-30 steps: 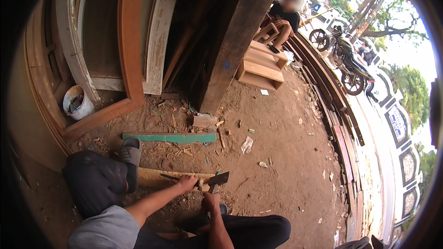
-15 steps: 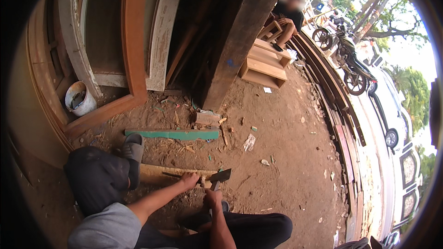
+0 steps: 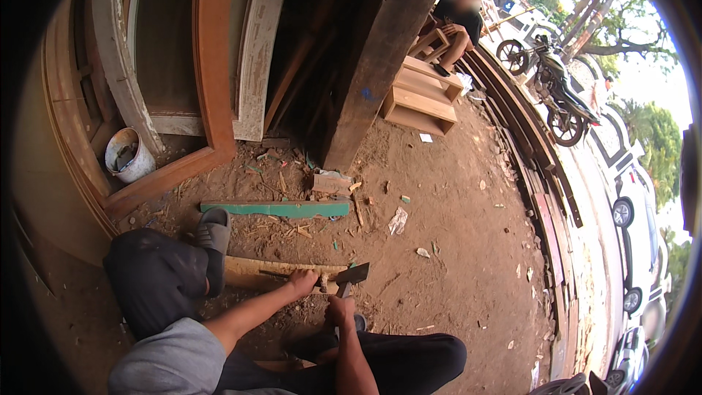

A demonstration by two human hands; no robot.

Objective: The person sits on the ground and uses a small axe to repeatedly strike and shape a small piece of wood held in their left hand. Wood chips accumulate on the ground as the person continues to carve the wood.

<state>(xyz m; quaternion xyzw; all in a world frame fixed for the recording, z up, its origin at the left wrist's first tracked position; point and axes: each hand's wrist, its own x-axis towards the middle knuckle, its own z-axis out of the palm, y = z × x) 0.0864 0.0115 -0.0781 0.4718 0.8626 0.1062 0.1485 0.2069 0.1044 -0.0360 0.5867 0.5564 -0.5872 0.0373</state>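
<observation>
On the ground before me lies a pale wooden board [image 3: 245,271], with my sandalled left foot at its left end. My left hand [image 3: 302,282] is closed over the board, round a thin dark bar-like tool [image 3: 272,273] that sticks out to the left. A small brown lump [image 3: 324,283], perhaps wood, shows just right of those fingers. My right hand [image 3: 340,310] grips the handle of a hatchet [image 3: 354,273]. Its broad dark head is over the board's right end, close to the left hand. My fingers hide most of the handle.
A green-painted wood strip [image 3: 285,209] lies beyond the board, among chips. Old door frames [image 3: 219,102] and a white bucket [image 3: 130,155] stand at left, near a thick post [image 3: 380,66]. Farther off are a wooden shelf unit [image 3: 422,106], a seated person [image 3: 459,14], stacked planks [image 3: 537,153] and a motorcycle [image 3: 559,91].
My hands, the hatchet and the board keep nearly the same arrangement. The whole view has shifted slightly, and the cars on the street at right are in different places.
</observation>
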